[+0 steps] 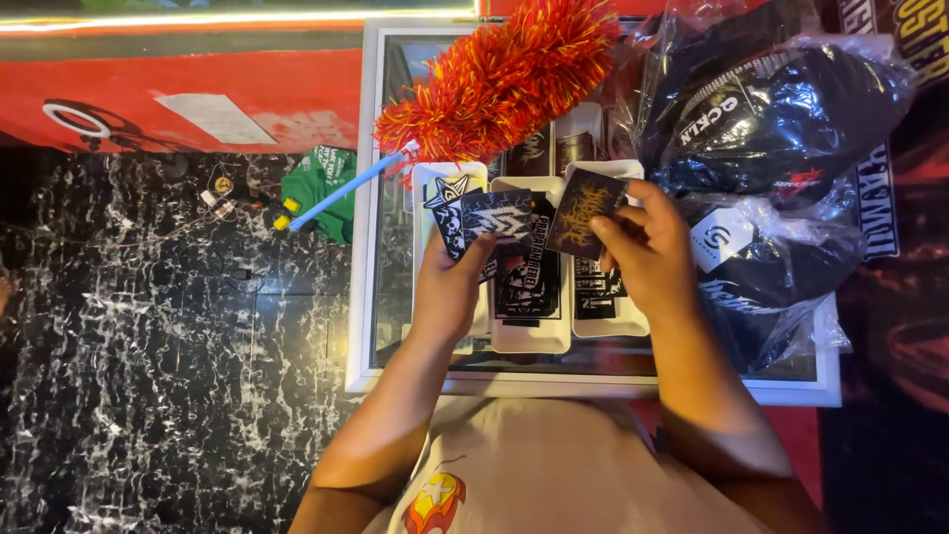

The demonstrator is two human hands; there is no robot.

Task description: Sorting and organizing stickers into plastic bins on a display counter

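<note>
View from above of a person standing at a glass-topped display case with a white frame (pixel 362 297), which serves as the tabletop. The left hand (pixel 450 287) is closed around a small fan of black-and-white stickers (pixel 484 218), thumb on top, held just above the glass. The right hand (pixel 647 252) pinches a single dark sticker with a gold design (pixel 585 211) between thumb and fingers, raised close beside the fan but apart from it.

Under the hands, three narrow white trays (pixel 531 339) sit side by side on the glass, each holding more dark stickers. An orange and yellow feather duster (pixel 504 74) with a pale blue handle lies across the far left corner of the case, its handle jutting past the edge. On the right side of the glass rest black garments in clear plastic bags (pixel 781 129), piled and overlapping.

Left of the case, the floor (pixel 148 376) is black with white marble-like veins. A green cloth (pixel 321 183) lies there near small cables. A red wall panel (pixel 178 99) runs along the top.
</note>
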